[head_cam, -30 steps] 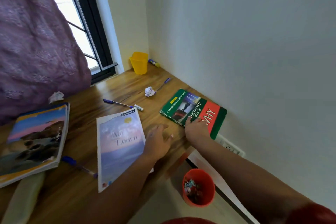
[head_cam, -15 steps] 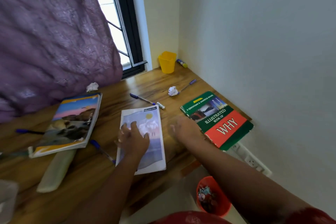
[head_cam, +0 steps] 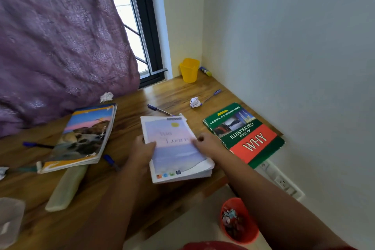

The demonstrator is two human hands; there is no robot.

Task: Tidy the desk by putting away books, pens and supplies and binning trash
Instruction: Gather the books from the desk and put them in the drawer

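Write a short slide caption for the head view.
Both hands grip a pale notebook on the cluttered wooden desk.

single view only, from a wide-angle camera worn on the person's head. it looks forward and steeply down over the wooden desk (head_cam: 182, 91), towards the room corner where the window (head_cam: 129, 26) meets the white wall (head_cam: 294, 46). it sits close: both forearms enter from the bottom edge, and straight lines bow near the frame's margins. the floor beside the desk, with a red bin (head_cam: 239, 221), shows at lower right.
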